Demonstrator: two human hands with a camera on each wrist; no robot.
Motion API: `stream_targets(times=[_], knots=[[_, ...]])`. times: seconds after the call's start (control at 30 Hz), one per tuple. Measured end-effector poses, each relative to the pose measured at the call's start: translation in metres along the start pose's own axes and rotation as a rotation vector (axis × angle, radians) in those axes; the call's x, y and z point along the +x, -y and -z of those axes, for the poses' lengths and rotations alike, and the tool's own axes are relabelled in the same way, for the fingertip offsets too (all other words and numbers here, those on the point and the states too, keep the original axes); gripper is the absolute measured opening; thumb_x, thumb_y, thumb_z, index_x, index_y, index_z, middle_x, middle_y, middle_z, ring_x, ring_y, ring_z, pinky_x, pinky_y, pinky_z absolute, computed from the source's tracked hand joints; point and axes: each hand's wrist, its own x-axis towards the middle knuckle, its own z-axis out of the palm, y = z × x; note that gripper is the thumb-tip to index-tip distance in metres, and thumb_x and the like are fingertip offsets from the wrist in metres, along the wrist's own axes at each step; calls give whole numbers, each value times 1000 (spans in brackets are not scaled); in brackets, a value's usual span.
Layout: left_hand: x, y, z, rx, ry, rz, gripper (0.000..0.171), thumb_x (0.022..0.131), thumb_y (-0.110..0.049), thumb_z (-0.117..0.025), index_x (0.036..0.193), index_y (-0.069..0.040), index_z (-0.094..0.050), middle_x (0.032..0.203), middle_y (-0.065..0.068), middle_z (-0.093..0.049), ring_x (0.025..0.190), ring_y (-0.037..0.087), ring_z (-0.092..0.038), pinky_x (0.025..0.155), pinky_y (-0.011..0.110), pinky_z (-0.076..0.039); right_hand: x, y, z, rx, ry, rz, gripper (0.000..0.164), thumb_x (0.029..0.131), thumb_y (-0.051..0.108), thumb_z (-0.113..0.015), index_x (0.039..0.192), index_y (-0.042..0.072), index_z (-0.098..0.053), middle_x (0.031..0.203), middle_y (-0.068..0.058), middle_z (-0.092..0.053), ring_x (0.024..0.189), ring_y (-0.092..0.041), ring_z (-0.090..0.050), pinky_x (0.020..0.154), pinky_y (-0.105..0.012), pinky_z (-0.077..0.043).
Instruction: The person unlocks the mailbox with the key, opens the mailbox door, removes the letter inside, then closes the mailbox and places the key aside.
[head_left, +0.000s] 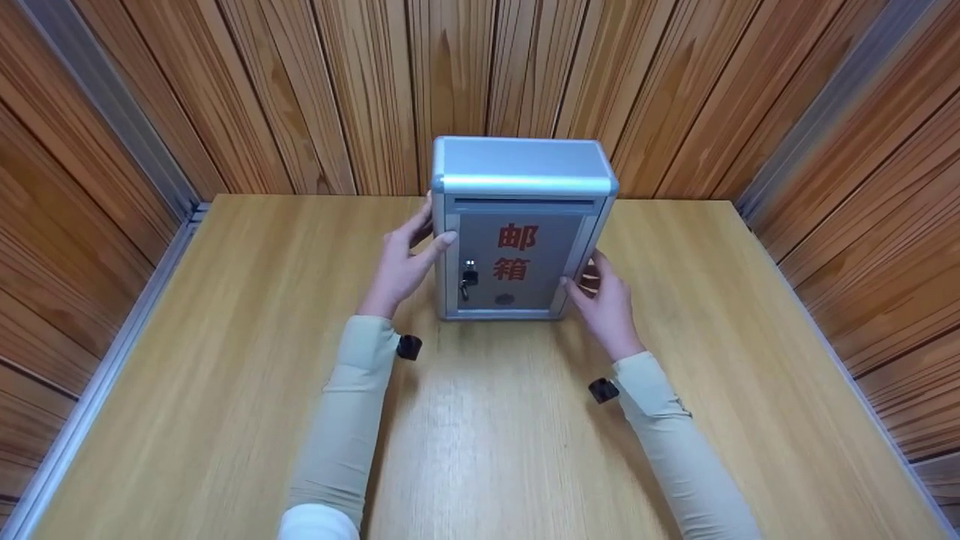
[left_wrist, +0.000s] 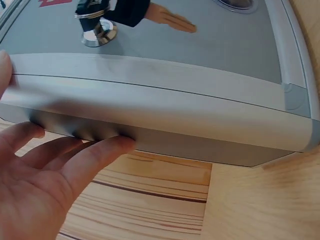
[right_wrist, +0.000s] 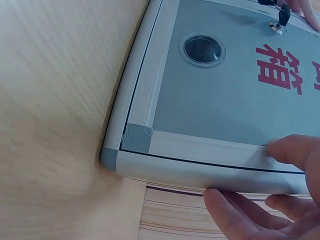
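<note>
A silver-grey metal mailbox [head_left: 555,255] stands upright on the wooden table, its front with red characters facing me. My left hand [head_left: 397,274] holds its left side, thumb on the front frame and fingers along the side wall. Lower on the right side, my right hand [head_left: 604,304] grips the edge, with the thumb [right_wrist: 290,150] on the front and fingers [right_wrist: 227,212] against the side. A lock [left_wrist: 100,32] with a dark key [head_left: 465,289] in it sits at the door's left. Below the characters is a round window [right_wrist: 202,49]; a slot [head_left: 525,205] runs under the top.
The tabletop [head_left: 480,420] is pale wood. Behind it rises a wood-plank wall [head_left: 375,90], with similar plank walls at left and right. Metal rails [head_left: 112,360] line the table's sides. A small black camera [head_left: 409,347] is worn on each wrist.
</note>
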Motion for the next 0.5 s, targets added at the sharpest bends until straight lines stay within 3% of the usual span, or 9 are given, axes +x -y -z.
stream_targets(times=[0.3, 0.5], knots=[[6, 1, -13, -31, -11, 8, 60, 79, -53, -55, 132, -34, -36, 130, -11, -44, 116, 9, -42, 97, 30, -32, -7, -4, 11, -19, -39, -3, 61, 81, 30, -64, 133, 16, -35, 110, -5, -54, 96, -16, -53, 81, -33, -47], [3, -6, -12, -60, -10, 12, 60, 81, -46, -56, 134, -28, -36, 131, -5, -44, 117, 13, -43, 98, 35, -31, -6, -4, 12, -14, -38, -15, 64, 79, 35, -64, 133, 16, -36, 113, -4, -54, 98, -16, -53, 81, -33, -46]])
